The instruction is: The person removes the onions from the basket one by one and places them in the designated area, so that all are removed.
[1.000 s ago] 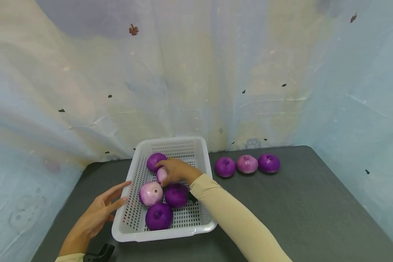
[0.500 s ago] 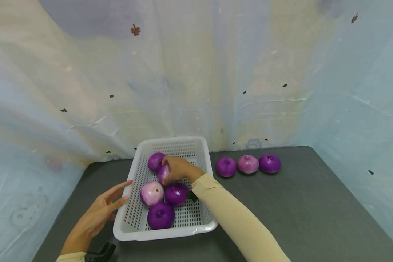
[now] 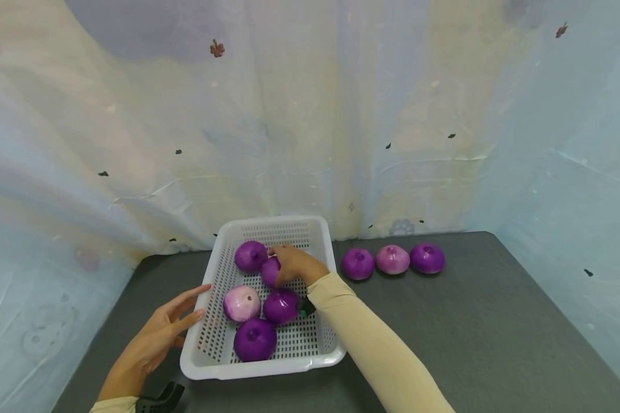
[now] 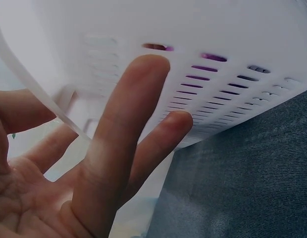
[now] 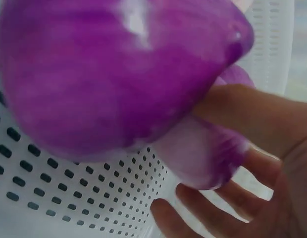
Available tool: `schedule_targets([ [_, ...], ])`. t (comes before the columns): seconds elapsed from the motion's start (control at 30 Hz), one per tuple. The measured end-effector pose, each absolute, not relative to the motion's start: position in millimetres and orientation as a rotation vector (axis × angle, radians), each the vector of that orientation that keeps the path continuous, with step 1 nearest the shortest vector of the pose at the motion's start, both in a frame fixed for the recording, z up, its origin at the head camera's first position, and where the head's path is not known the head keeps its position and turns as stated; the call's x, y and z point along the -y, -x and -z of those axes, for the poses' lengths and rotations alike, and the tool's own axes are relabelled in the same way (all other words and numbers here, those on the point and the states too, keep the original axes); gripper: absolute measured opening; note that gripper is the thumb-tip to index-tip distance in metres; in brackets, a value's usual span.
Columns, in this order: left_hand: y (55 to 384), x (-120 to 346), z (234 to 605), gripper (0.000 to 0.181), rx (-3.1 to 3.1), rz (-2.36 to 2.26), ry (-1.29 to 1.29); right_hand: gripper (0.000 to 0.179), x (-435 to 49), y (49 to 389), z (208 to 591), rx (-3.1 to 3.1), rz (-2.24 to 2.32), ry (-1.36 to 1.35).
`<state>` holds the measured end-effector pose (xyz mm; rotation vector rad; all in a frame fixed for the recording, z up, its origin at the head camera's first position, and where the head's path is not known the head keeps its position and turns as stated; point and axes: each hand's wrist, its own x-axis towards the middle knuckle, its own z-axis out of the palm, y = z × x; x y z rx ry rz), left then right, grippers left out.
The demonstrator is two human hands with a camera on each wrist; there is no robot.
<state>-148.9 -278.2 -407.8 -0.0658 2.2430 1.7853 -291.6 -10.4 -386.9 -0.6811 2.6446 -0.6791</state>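
Note:
A white perforated plastic basket [image 3: 268,371] holds several red onions. My right hand [image 3: 297,265] reaches inside and grips a purple onion [image 3: 270,272] between thumb and fingers; the hand hides its right side. In the right wrist view the gripped onion [image 5: 203,153] shows behind a large near onion [image 5: 109,79]. Around it lie a purple onion [image 3: 250,256], a pale pink-white onion [image 3: 241,303] and darker onions [image 3: 255,340] toward the basket's front. At the basket's left side, my left hand [image 3: 157,335] touches the rim with extended fingers; two straight fingers [image 4: 128,114] lie by the outer wall.
Right of the basket, a purple onion [image 3: 358,264], a pink onion [image 3: 392,260] and another purple onion [image 3: 427,258] sit in a row on the dark grey table [image 3: 470,321]. A patterned curtain [image 3: 310,115] hangs along the back and sides.
My right hand has shifted slightly right with the onion in its grip, which has turned from its pale side to purple. My left hand stays at the rim.

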Motion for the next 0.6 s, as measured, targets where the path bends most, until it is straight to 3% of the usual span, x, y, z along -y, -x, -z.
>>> schedule_targets([
  [0.27, 148.3, 280.1, 407.8, 0.063, -2.243, -1.787, 0.045, 0.09, 13.9, 294.5, 391.7, -2.66, 0.622, 0.636],
  [0.6, 146.4, 281.6, 408.2, 0.061, -2.221, -1.799, -0.002, 0.088, 16.7, 300.3, 394.9, -2.711, 0.655, 0.628],
])
